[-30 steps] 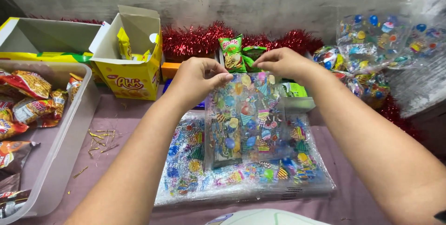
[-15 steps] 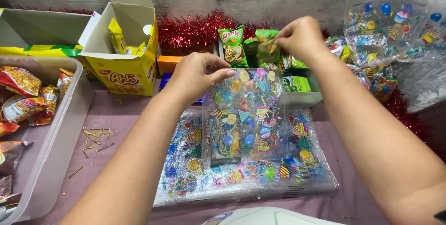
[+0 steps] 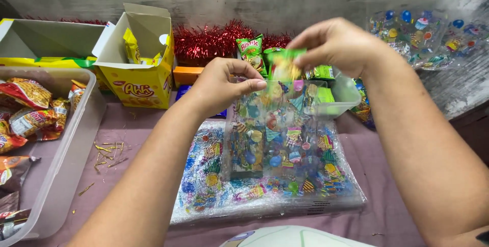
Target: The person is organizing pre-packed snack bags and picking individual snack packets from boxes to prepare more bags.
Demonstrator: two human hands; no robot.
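My left hand [image 3: 221, 85] pinches the top edge of a clear party-print bag [image 3: 275, 130] and holds it upright and open over a stack of the same printed bags [image 3: 214, 186] lying flat on the table. My right hand [image 3: 336, 45] grips a small green snack packet [image 3: 284, 66] at the mouth of that bag. The packet is blurred. Just behind the hands stands a clear plastic tub [image 3: 338, 94] with more green snack packets [image 3: 250, 50] sticking up.
A yellow carton [image 3: 137, 81] with its flaps open stands at the back left. A translucent bin [image 3: 66, 160] of orange and red snack packs fills the left edge. Red tinsel [image 3: 211, 40] runs along the wall. More printed bags [image 3: 428, 33] lie at the right.
My right hand lifted away from the tub with a green packet and brought it to the bag's mouth. My left hand kept hold of the bag's top edge.
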